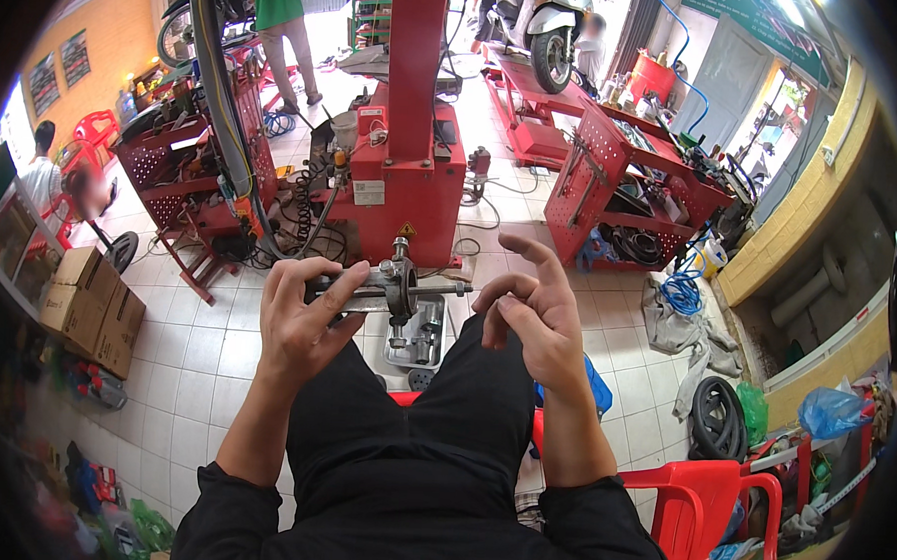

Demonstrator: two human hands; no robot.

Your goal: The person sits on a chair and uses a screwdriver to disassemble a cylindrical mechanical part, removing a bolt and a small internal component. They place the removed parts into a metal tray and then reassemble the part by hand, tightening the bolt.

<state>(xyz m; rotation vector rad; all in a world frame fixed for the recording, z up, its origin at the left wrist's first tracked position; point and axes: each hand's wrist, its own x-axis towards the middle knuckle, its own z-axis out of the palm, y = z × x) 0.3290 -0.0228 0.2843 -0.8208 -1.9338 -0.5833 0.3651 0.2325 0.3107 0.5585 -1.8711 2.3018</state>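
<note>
My left hand (312, 309) is closed round a steel tool with a ring-shaped clamp and threaded bolts (398, 288), held level above my lap. One bolt stands up through the ring, and a thin rod points right toward my other hand. Close to that rod's tip is my right hand (532, 314), its index finger raised and the other fingers loosely bent; nothing shows in its grasp. Whether a fingertip touches the rod is hard to see. Below, between my knees, a light tray (393, 356) holds several metal parts, partly hidden by the tool.
Ahead stands a red machine with a post (407, 203). Red tool carts (582, 196) flank it. Cardboard boxes (82, 299) are at left. To the right are a red plastic chair (684, 501), black tyres (718, 417) and a blue hose (680, 290). Other people are farther back.
</note>
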